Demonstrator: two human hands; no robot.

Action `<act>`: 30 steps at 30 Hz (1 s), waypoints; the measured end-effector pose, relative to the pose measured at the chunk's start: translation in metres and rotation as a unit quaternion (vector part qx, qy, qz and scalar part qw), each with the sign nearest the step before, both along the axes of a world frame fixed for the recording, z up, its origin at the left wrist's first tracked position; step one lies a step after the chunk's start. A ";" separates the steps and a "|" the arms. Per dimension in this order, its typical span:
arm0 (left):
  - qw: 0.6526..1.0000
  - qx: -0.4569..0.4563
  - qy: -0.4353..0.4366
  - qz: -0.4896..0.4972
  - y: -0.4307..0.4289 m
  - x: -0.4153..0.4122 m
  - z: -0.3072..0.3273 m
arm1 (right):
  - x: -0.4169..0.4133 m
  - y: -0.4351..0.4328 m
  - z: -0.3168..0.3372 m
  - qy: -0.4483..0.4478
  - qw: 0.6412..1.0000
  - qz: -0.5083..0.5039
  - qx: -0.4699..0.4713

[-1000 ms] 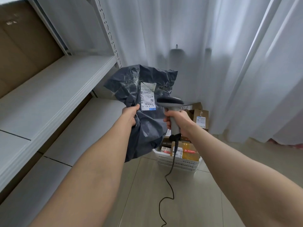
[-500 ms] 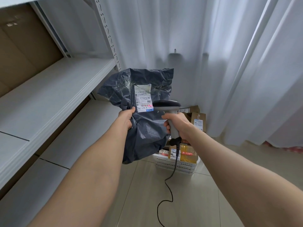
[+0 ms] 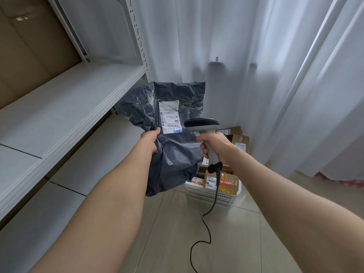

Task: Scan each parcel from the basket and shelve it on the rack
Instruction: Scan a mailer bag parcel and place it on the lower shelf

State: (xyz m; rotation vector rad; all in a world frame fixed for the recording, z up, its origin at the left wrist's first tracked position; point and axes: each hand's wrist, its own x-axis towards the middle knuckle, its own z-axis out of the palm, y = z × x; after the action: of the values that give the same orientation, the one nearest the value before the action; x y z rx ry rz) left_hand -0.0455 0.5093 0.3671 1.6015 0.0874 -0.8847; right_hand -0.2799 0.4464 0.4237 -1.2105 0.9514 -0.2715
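My left hand [image 3: 150, 139] grips the left side of a dark grey plastic mailer parcel [image 3: 175, 150], held upright in the air with its white shipping label [image 3: 169, 117] facing me. My right hand [image 3: 213, 143] holds the handle of a grey barcode scanner [image 3: 202, 126], whose dark head sits just right of the label. The scanner's black cable [image 3: 214, 200] hangs down to the floor. Behind and below the parcel stands a white basket [image 3: 210, 196] with several boxed parcels. The white rack [image 3: 65, 107] runs along the left, its shelves bare where they show.
More cardboard boxes [image 3: 239, 138] are stacked behind the basket against the white curtain [image 3: 256, 66]. Brown cardboard backs the rack at the upper left. The floor is pale tile.
The parcel and my left hand have shifted slightly left and down in view, with the label turning more squarely toward me. The scanner stays right of the label.
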 end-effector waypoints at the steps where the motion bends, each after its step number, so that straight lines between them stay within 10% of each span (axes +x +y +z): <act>1: 1.000 0.005 -0.003 0.000 0.003 0.003 -0.002 | 0.002 0.002 0.000 -0.001 1.000 -0.001 0.002; 15: 0.998 -0.007 0.037 0.049 0.088 0.018 -0.010 | 0.044 0.028 -0.049 0.012 0.991 -0.111 0.077; 30: 0.961 0.087 0.115 0.238 0.234 -0.003 -0.046 | 0.087 0.126 -0.118 0.135 0.984 0.051 0.100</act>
State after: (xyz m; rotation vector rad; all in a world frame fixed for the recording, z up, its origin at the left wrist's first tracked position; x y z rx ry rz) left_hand -0.0482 0.7430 0.3206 1.5358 0.7027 -0.6914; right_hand -0.1927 0.5727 0.3058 -1.1223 1.1185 0.0712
